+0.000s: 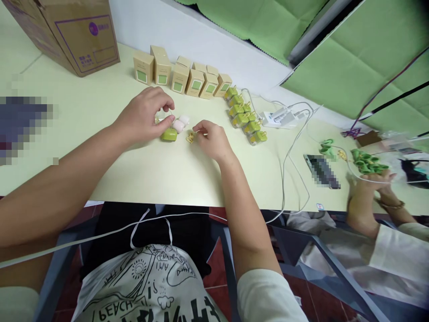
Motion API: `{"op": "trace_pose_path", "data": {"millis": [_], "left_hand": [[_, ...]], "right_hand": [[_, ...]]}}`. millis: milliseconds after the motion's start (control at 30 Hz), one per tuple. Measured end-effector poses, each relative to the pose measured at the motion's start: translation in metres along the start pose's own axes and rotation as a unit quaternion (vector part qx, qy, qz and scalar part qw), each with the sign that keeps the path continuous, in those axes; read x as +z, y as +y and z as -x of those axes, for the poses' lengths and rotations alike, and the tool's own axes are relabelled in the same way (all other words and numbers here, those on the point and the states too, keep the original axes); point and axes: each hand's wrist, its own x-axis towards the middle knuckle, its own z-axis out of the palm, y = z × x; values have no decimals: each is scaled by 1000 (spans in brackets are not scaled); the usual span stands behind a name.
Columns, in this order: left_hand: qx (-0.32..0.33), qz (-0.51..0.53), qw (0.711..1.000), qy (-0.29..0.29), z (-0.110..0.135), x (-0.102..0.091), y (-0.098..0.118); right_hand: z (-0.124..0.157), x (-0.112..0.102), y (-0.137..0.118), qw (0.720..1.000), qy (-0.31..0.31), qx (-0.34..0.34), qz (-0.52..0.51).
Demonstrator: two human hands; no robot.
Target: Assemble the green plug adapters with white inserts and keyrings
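Note:
My left hand (145, 112) is curled on the table around what looks like a clear plastic piece (162, 115), largely covered by the fingers. Its thumb reaches toward two small pale pink-white pieces (178, 126). Just below them lies a small yellow-green case (169, 134). My right hand (212, 141) has its fingertips pinched together at a small gold-yellow clip or ring (190, 137), low over the tabletop. The fingertips hide part of their contact with it.
Small brown cartons (178, 75) line the wall behind my hands. Several green-and-clear cases with loops (240, 120) stand to their right, near a white power strip (276, 118) and cables. A large cardboard box (83, 40) is back left. Another person's hands (378, 178) are beside green pieces (368, 162); a phone (321, 171) lies between us.

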Motion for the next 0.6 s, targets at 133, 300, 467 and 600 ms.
{"op": "trace_pose_path", "data": {"millis": [133,300,467,600], "left_hand": [[-28,-10,999,12,1,-6,4],[-65,-30,997,-39,1,-16,20],[-71,-22,997,-34,0,-15,22],[-62,-28,997,-43,1,-15,21]], "right_hand": [[-3,-7,5,999,43,20,-12],[-2,-5,5,1000,16,23,-13],[-1,3,3,999,-16,-3,42],[0,3,0,998,-31,-6,45]]}}
